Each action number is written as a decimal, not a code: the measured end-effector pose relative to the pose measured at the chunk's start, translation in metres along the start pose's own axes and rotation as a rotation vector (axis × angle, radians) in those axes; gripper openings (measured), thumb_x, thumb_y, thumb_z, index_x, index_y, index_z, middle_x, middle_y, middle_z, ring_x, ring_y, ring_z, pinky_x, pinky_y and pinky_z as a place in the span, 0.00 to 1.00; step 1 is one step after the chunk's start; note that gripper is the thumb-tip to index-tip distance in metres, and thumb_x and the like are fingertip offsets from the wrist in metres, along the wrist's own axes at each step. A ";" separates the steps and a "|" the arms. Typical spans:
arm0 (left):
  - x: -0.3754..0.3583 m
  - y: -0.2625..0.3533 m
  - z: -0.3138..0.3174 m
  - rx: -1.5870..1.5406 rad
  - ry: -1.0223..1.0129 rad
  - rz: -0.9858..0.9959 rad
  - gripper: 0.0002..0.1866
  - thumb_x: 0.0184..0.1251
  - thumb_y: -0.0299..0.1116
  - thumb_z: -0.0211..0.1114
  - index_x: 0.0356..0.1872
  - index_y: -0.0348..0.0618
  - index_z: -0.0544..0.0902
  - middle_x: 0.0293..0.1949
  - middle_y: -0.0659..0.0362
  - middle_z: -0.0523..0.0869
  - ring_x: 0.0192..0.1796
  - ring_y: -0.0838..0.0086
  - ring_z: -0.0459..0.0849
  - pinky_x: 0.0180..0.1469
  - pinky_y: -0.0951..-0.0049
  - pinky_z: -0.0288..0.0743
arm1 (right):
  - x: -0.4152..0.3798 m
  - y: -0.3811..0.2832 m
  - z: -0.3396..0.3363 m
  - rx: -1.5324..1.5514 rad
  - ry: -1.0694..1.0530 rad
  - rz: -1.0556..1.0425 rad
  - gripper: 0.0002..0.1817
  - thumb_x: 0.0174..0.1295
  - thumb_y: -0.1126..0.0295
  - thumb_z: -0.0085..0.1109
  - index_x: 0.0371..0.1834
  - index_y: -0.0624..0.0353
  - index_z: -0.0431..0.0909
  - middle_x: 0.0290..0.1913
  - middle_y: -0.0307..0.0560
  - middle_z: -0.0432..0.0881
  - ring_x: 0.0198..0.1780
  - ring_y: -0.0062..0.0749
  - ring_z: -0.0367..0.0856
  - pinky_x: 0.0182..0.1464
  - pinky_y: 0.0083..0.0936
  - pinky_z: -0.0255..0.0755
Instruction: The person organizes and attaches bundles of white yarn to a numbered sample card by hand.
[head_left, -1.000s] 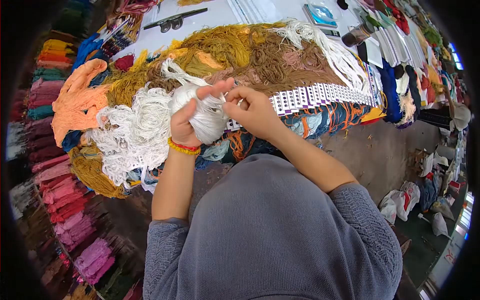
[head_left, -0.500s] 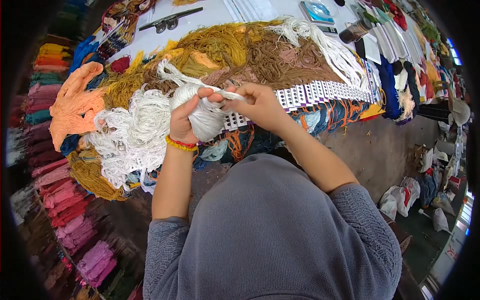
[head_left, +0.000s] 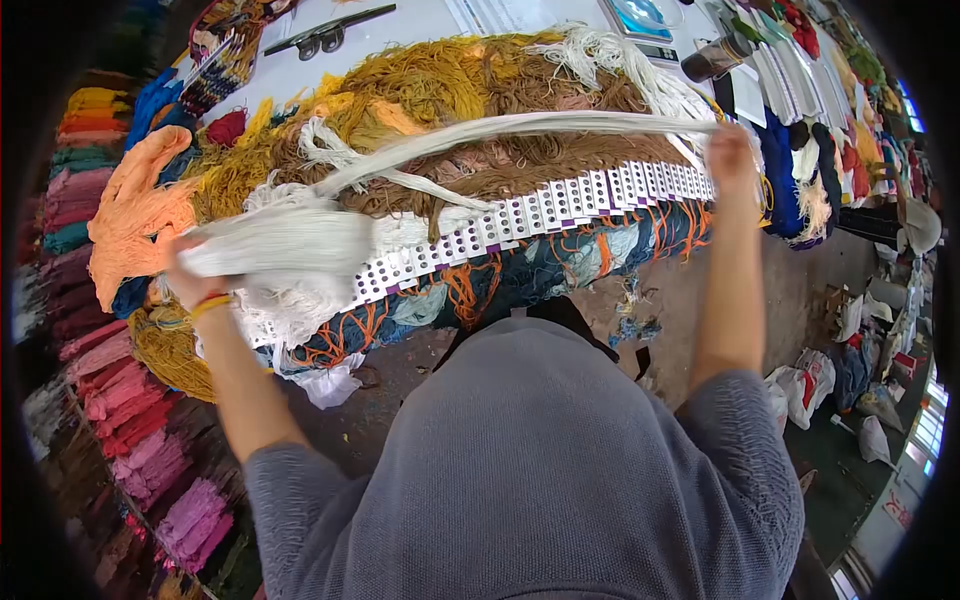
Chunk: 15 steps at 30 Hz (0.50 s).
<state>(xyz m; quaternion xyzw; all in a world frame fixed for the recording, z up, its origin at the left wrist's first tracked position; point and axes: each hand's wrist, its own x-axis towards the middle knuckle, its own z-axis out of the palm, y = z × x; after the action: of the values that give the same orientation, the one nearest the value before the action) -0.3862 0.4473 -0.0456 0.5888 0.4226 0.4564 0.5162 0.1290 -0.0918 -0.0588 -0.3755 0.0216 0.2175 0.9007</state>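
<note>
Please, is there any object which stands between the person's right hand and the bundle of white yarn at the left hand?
Nothing visible blocks the way: the white strand runs from the right hand to the bundle, passing over the brown yarn.

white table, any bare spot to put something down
The white tabletop is bare between the black bar and the printed sheet, behind the mustard yarn. The near side is crowded: dotted cards, brown yarn, and the white skein stretched above.
</note>
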 end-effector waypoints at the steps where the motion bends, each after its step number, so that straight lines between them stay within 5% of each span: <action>1: 0.028 0.014 -0.029 -0.421 0.102 -0.252 0.10 0.58 0.33 0.48 0.21 0.40 0.71 0.25 0.55 0.77 0.34 0.65 0.75 0.44 0.63 0.70 | 0.012 -0.066 -0.032 -0.126 -0.027 -0.017 0.03 0.49 0.78 0.49 0.21 0.61 0.69 0.19 0.39 0.71 0.22 0.23 0.70 0.25 0.16 0.68; 2: 0.037 0.031 -0.045 -0.331 0.114 -0.155 0.12 0.61 0.34 0.46 0.20 0.41 0.69 0.25 0.56 0.76 0.34 0.65 0.74 0.45 0.60 0.70 | 0.016 -0.105 -0.048 -0.030 0.014 -0.228 0.03 0.48 0.79 0.48 0.20 0.61 0.68 0.19 0.39 0.69 0.23 0.22 0.70 0.26 0.15 0.69; 4: 0.054 0.057 -0.053 -0.510 -0.039 -0.304 0.12 0.61 0.34 0.49 0.20 0.42 0.68 0.23 0.57 0.74 0.33 0.67 0.74 0.44 0.60 0.70 | 0.007 -0.167 -0.042 -0.217 0.180 -0.500 0.03 0.50 0.76 0.49 0.22 0.63 0.69 0.18 0.40 0.68 0.23 0.20 0.67 0.27 0.14 0.65; 5: 0.044 0.070 -0.036 -0.560 -0.159 -0.384 0.11 0.60 0.34 0.50 0.21 0.42 0.69 0.22 0.58 0.73 0.33 0.68 0.75 0.43 0.61 0.70 | 0.003 -0.164 -0.027 -0.383 0.240 -0.536 0.08 0.55 0.71 0.46 0.28 0.65 0.70 0.21 0.39 0.70 0.24 0.20 0.68 0.29 0.14 0.65; 6: 0.006 0.084 0.020 -0.287 -0.060 -0.284 0.09 0.58 0.35 0.54 0.23 0.43 0.70 0.23 0.59 0.74 0.30 0.69 0.75 0.40 0.63 0.71 | -0.005 -0.145 -0.005 -0.550 0.296 -0.571 0.13 0.61 0.65 0.44 0.34 0.67 0.72 0.24 0.39 0.72 0.26 0.19 0.69 0.30 0.14 0.64; 7: -0.029 0.088 0.069 -0.198 0.031 -0.327 0.07 0.57 0.35 0.55 0.25 0.43 0.72 0.24 0.58 0.75 0.27 0.69 0.75 0.35 0.66 0.72 | -0.019 -0.104 0.011 -1.177 0.220 -0.735 0.16 0.60 0.58 0.44 0.34 0.61 0.74 0.25 0.38 0.72 0.27 0.16 0.68 0.30 0.13 0.62; 8: -0.063 0.083 0.109 -0.233 -0.088 -0.440 0.07 0.56 0.34 0.57 0.29 0.43 0.74 0.23 0.58 0.76 0.25 0.69 0.75 0.33 0.67 0.73 | -0.007 -0.081 -0.013 -1.580 0.144 -0.646 0.15 0.60 0.58 0.45 0.33 0.57 0.76 0.24 0.38 0.71 0.28 0.17 0.68 0.30 0.15 0.62; 9: -0.065 0.023 0.112 -0.659 -0.347 -0.822 0.08 0.55 0.33 0.58 0.34 0.42 0.75 0.23 0.58 0.76 0.25 0.70 0.75 0.32 0.68 0.73 | -0.040 -0.018 0.043 -1.470 0.200 -0.510 0.15 0.60 0.57 0.45 0.32 0.58 0.75 0.24 0.38 0.71 0.27 0.20 0.68 0.30 0.19 0.61; 11: -0.139 0.008 0.182 -0.596 -0.552 -0.945 0.12 0.54 0.30 0.59 0.39 0.37 0.74 0.22 0.60 0.74 0.24 0.74 0.75 0.30 0.73 0.73 | -0.040 0.074 0.021 -1.303 -0.077 -0.143 0.16 0.60 0.56 0.45 0.30 0.57 0.74 0.20 0.35 0.69 0.24 0.20 0.67 0.28 0.21 0.61; 13: -0.184 -0.023 0.225 -0.499 -0.659 -1.077 0.13 0.54 0.34 0.61 0.38 0.37 0.75 0.22 0.62 0.74 0.24 0.76 0.75 0.29 0.76 0.72 | -0.075 0.146 0.041 -1.171 -0.135 0.129 0.12 0.59 0.60 0.51 0.29 0.58 0.73 0.20 0.35 0.71 0.20 0.18 0.66 0.23 0.17 0.60; 15: -0.214 -0.042 0.256 -0.199 -0.787 -1.100 0.11 0.54 0.38 0.63 0.26 0.39 0.77 0.21 0.62 0.74 0.22 0.78 0.74 0.26 0.78 0.69 | -0.091 0.191 0.027 -1.416 -0.364 0.093 0.16 0.58 0.58 0.51 0.38 0.61 0.73 0.28 0.53 0.78 0.29 0.37 0.78 0.32 0.29 0.70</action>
<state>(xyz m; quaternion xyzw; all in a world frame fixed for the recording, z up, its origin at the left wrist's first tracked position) -0.1868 0.1876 -0.1218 0.3600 0.3973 -0.0835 0.8400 -0.0346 0.0114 -0.1480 -0.8244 -0.2581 0.2763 0.4211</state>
